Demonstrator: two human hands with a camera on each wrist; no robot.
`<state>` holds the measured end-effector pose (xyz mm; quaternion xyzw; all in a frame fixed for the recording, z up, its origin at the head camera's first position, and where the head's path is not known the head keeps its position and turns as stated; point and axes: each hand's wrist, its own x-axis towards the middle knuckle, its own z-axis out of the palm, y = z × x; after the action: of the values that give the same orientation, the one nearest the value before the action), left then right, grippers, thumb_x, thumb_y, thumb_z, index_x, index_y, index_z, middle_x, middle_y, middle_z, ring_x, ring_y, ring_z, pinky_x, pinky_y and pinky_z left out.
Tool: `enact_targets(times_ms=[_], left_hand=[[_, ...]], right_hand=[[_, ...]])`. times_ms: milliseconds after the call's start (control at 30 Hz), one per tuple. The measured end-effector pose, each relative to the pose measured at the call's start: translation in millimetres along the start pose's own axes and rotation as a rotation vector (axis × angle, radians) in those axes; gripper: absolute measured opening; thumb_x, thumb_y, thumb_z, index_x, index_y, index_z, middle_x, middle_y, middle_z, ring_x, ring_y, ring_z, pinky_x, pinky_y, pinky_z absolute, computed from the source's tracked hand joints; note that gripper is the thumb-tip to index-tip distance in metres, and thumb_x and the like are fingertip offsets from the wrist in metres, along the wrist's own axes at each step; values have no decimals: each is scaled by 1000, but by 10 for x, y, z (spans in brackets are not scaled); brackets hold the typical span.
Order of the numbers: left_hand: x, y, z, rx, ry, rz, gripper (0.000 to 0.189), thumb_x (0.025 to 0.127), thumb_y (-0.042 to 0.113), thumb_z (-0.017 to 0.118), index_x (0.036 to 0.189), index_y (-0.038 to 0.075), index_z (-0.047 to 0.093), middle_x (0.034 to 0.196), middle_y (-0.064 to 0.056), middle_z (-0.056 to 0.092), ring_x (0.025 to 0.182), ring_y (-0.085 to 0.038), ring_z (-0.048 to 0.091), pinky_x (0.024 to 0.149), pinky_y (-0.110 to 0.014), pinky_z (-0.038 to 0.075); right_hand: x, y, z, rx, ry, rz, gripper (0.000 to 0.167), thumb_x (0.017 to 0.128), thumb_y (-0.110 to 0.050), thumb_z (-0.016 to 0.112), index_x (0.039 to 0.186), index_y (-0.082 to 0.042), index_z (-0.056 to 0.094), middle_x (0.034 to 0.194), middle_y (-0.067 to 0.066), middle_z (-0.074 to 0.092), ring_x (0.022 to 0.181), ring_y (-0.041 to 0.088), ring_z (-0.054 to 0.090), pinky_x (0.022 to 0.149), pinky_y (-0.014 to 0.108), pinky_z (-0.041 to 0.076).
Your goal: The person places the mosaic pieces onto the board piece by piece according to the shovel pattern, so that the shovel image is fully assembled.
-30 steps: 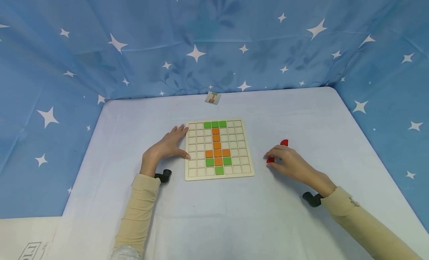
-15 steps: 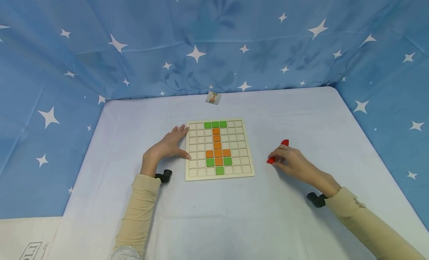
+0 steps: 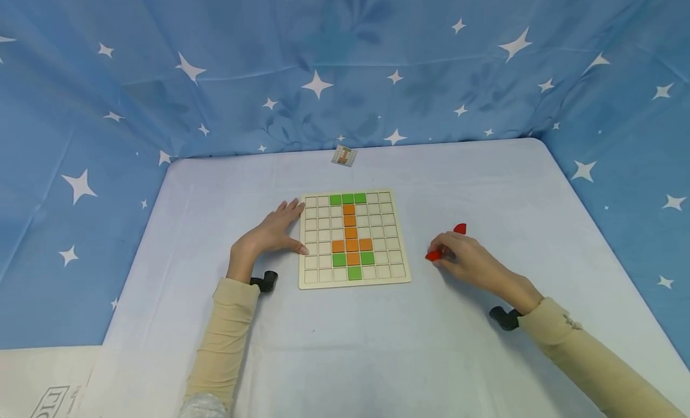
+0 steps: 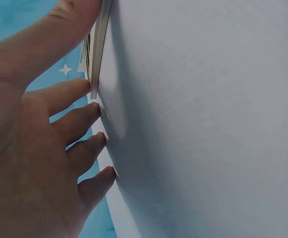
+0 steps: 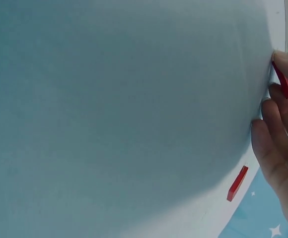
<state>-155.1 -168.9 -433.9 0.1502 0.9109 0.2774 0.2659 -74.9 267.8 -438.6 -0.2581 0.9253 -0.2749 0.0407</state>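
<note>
A pale square grid board lies mid-table, with orange and green square tiles forming an upright figure in its cells. My left hand rests at the board's left edge, fingers spread and thumb over the rim. In the left wrist view the fingertips touch the table beside the board's edge. To the right of the board, my right hand pinches a red quarter-round piece between thumb and fingers. The right wrist view shows this piece tilted in the grip. A second red piece lies just beyond that hand.
A small card with a similar grid picture lies near the table's back edge. Blue curtain with white stars rises behind the white table and along its sides. Dark wrist cameras sit close over the tabletop.
The right hand has shifted slightly right, then back left. The red piece in its fingers now sits more tilted. The left hand and the board stay in place.
</note>
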Motion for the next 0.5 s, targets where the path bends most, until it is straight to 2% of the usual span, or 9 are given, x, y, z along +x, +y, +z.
enact_targets(times_ms=[133,333,500], left_hand=[[5,-5,2,0,1,-3,118,80,36,90,167,11,14,175,-11,1,161,-34,-6,130,-55,1],[-1,-3,-4,2,2,1,118,79,36,90,167,11,13,174,-12,1,161,-34,-6,130,-55,0],[-29,24,-19,-10,0,12,118,80,33,89,166,9,13,174,-13,1,161,-35,-6,130,-55,-1]], right_hand=[[22,-19,19,27,9,-32,28,81,8,81,101,-7,70,97,1,73,82,11,65,74,28,59],[40,-26,37,41,63,-107,28,80,10,81,100,-8,72,91,0,71,77,7,58,68,23,54],[52,-39,19,36,80,-104,28,82,12,77,103,-6,76,92,0,68,78,7,55,66,21,50]])
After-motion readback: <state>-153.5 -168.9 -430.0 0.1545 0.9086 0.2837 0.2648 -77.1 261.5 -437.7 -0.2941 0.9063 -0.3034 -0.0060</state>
